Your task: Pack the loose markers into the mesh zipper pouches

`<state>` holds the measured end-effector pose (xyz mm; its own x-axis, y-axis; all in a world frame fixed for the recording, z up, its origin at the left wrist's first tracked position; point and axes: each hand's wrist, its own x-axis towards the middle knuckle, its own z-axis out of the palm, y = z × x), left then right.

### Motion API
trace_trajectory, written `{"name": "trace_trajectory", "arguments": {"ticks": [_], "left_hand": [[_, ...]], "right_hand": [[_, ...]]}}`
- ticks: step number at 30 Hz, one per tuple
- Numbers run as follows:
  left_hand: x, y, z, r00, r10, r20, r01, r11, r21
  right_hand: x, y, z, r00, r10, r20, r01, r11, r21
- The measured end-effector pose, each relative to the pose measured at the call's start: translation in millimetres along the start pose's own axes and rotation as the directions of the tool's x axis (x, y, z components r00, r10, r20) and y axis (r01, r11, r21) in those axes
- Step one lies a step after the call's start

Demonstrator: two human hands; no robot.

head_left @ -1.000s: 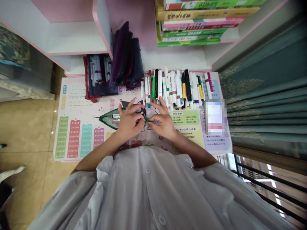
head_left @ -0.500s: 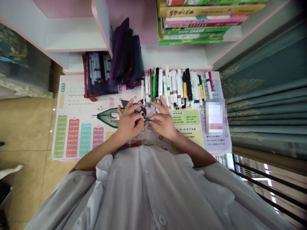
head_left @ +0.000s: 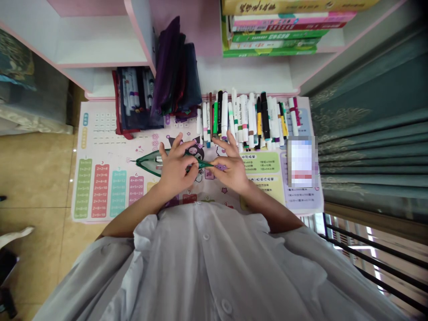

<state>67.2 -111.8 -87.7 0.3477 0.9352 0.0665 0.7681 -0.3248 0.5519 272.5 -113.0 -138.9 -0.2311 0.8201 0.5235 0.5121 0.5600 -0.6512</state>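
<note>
Green pouch [head_left: 148, 162], clamped in left hand's [head_left: 179, 168] and right hand's [head_left: 231, 170] fingertips, extends leftward (part-hidden).

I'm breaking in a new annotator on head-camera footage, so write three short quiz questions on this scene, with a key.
1. True or false: the green-trimmed pouch is closed along its whole length.
2. Multiple choice: what lies side by side just below the stacked books in the picture? A) spoons B) markers C) scissors
3. Which of the person's hands is nearer the pixelated white rectangle?

Key:
1. False; it gapes to the left of the left hand.
2. B.
3. The right hand.
</note>
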Motion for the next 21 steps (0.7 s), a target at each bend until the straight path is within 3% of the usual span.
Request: {"name": "trace_trajectory", "arguments": {"ticks": [7, 15, 21], "left_hand": [[0.8, 2.7, -3.9, 1.000, -0.013, 0.009, 0.012, 1.000, 0.025], [1.7, 1.8, -5.0, 0.999, -0.034, 0.018, 0.033, 0.999, 0.033], [1.2, 0.0, -4.5, 1.000, -0.025, 0.004, 0.025, 0.999, 0.035]], "right_hand": [[0.2, -0.5, -3.8, 0.997, 0.064, 0.049, -0.063, 0.998, -0.015], [0.2, 1.8, -1.3, 1.000, -0.013, -0.013, 0.012, 1.000, -0.013], [-0.4, 1.6, -3.4, 1.000, 0.019, 0.015, -0.018, 0.999, -0.029]]}}
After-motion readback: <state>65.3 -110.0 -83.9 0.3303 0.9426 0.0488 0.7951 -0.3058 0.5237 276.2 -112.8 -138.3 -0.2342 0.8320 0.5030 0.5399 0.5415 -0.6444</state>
